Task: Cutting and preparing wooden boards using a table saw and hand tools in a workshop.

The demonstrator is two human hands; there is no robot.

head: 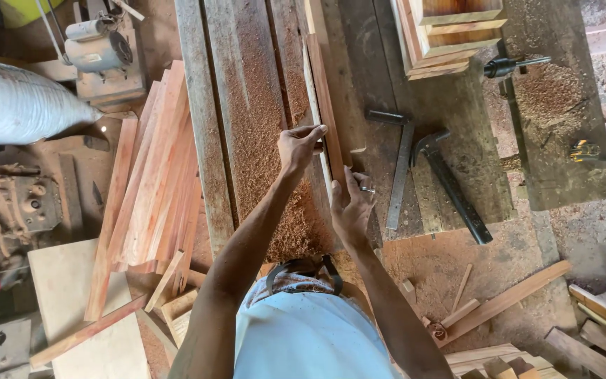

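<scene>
We wear a light blue shirt (310,337), arms bare to the shoulder. A silver ring (367,189) sits on our right hand (351,203); our left hand (297,149), at eleven o'clock from it, is unadorned.

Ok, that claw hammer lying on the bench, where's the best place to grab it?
Grip the hammer on its long dark handle, coming from the near right. The handle lies bare on the workbench, angled towards the bench's near right corner, while its clawed head sits beside the metal square.

Soft, even daylight, faint shadows; sharp centre, edges slightly stretched, far left corner perhaps dimmer.
</scene>
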